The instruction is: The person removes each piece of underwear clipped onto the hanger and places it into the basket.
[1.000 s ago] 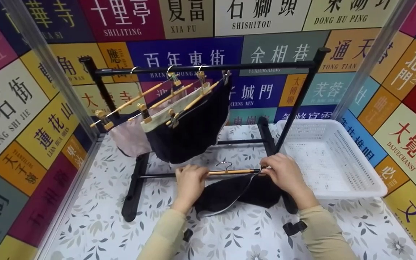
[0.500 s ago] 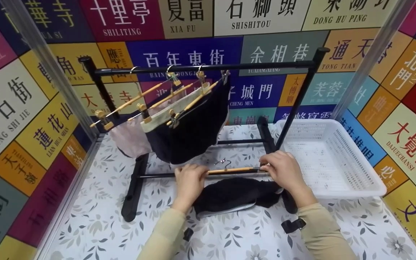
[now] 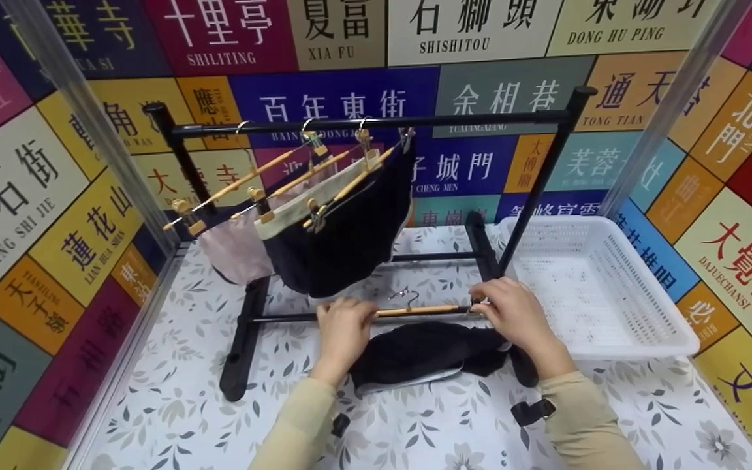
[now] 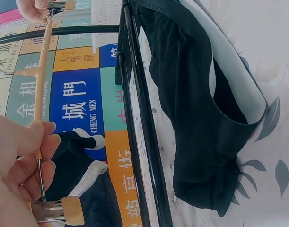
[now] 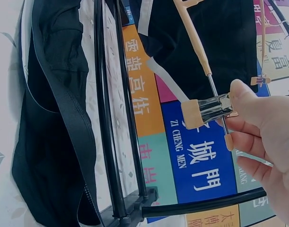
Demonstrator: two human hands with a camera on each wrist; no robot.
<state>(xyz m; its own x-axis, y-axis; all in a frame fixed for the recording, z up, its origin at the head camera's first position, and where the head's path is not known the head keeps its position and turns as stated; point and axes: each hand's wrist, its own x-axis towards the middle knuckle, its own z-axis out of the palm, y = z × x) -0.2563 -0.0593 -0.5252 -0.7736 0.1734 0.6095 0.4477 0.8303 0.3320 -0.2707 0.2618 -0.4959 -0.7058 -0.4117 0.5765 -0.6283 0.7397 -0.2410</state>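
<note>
Held hanger (image 3: 422, 311): left end hidden behind the left hand in the head view; hook cut off at the left wrist view's edge.
Left hand (image 3: 344, 329): cut off by its wrist view's left edge.
Right hand (image 3: 513, 310): cut off by its wrist view's right edge.
Black garment (image 3: 425, 356): top cut off in both wrist views.
Pink garment (image 3: 239, 251): partly hidden behind the front hanging garment (image 3: 356, 235).
Sleeves (image 3: 294, 431): cut off at the bottom.
</note>
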